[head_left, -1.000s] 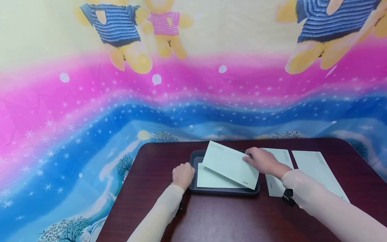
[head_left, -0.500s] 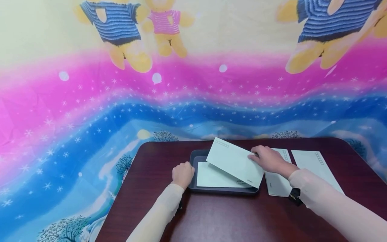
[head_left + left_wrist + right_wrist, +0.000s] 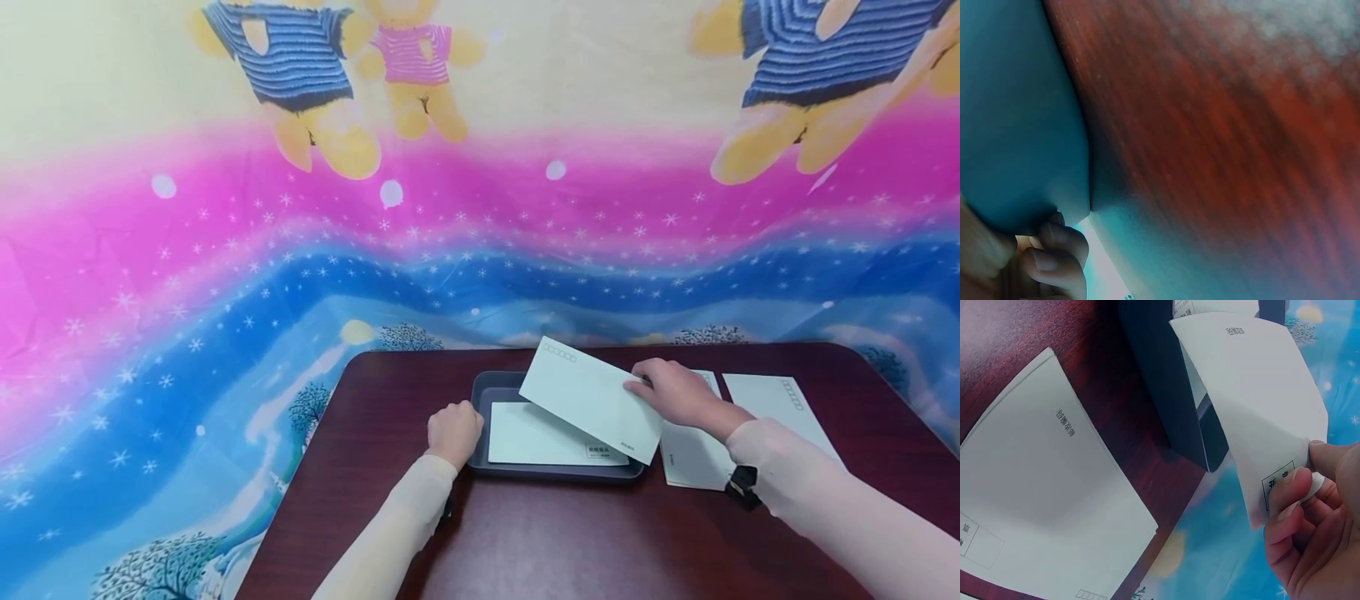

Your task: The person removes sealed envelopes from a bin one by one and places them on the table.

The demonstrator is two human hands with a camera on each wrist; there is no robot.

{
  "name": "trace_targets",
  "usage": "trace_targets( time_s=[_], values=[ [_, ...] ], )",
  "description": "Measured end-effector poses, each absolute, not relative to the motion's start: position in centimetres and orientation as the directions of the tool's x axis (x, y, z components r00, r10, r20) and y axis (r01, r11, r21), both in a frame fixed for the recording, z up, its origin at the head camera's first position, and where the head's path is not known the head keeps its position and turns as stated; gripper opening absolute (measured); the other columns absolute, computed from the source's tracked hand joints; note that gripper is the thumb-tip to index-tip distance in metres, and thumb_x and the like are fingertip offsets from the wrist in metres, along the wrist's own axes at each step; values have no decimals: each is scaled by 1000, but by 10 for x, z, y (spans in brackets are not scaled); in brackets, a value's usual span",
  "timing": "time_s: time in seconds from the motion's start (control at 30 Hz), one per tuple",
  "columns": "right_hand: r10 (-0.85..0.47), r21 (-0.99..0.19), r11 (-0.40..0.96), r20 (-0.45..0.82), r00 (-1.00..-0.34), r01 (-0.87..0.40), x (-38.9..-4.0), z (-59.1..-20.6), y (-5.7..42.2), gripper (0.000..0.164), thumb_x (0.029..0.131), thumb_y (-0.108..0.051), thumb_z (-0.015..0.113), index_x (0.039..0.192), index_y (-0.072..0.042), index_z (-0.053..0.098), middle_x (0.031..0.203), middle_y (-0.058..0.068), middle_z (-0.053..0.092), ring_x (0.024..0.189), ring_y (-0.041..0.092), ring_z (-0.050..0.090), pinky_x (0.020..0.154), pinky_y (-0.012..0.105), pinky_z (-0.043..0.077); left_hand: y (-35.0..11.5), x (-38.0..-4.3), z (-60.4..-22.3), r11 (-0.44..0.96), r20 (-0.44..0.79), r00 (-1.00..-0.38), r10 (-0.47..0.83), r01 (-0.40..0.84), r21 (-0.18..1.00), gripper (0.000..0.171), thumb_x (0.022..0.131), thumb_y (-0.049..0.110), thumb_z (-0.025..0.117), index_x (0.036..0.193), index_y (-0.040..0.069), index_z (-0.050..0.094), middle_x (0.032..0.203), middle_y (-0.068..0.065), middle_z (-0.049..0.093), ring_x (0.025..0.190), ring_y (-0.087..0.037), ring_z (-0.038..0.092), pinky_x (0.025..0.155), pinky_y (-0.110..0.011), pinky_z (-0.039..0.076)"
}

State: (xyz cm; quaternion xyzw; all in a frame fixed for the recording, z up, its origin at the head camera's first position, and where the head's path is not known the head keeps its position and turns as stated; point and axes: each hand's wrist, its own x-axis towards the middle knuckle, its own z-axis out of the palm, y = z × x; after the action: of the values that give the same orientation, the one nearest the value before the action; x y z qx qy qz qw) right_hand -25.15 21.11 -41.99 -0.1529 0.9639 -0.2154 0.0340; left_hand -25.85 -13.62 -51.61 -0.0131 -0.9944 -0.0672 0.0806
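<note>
My left hand (image 3: 454, 433) grips the left edge of a dark grey tray (image 3: 555, 477); in the left wrist view its fingers (image 3: 1060, 250) curl at the tray's rim (image 3: 1022, 125). In the right hand (image 3: 678, 396) a white envelope (image 3: 588, 396) is pinched by its far right edge, between thumb and fingers in the right wrist view. That envelope is tilted over the tray and bends slightly. Beneath it, a second white envelope (image 3: 536, 437) lies in the tray, partly covered by the held one.
Right of the tray lie white envelopes (image 3: 693, 458), partly behind the right wrist, and another white envelope (image 3: 772, 408) beyond them. All rest on a dark red-brown table (image 3: 540, 542). A patterned cloth (image 3: 480, 217) hangs behind the far table edge.
My right hand has moved right with the envelope, uncovering more of the one in the tray, including its printed stamp box. The left hand has stayed at the tray's edge.
</note>
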Motion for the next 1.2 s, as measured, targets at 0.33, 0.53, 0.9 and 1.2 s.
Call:
trace_targets(
  time_s=[0.33,0.53,0.9,1.2],
  values=[
    [-283,-418,871,4,-959,-259,-250,-423,224,21,101,-26,60,102,-8,70,82,2,66,66,13,55,58,31,42,-137,-257,-516,988,168,-985,28,52,145,46,96,21,60,52,18,46,46,3,41,43,-14,41,44,-31,36],
    [-282,-420,869,13,-959,-261,-248,-420,229,22,101,-26,60,104,-7,70,81,2,65,65,13,54,57,31,40,-136,-257,-516,986,168,-985,27,54,157,45,95,21,60,53,18,46,46,2,41,43,-14,40,44,-32,37],
    [-269,-422,870,28,-963,-255,-249,-419,243,24,101,-23,60,104,-2,70,79,3,66,64,14,54,58,31,41,-137,-256,-515,988,172,-985,26,52,149,46,96,22,61,53,18,45,46,3,41,43,-14,40,44,-32,37],
    [-242,-411,883,18,-970,-228,-248,-421,256,27,100,-23,60,108,1,70,82,5,68,66,14,53,58,31,40,-137,-257,-517,987,157,-987,23,48,155,47,96,21,60,52,19,45,46,4,38,42,-13,37,43,-30,33]
  ],
)
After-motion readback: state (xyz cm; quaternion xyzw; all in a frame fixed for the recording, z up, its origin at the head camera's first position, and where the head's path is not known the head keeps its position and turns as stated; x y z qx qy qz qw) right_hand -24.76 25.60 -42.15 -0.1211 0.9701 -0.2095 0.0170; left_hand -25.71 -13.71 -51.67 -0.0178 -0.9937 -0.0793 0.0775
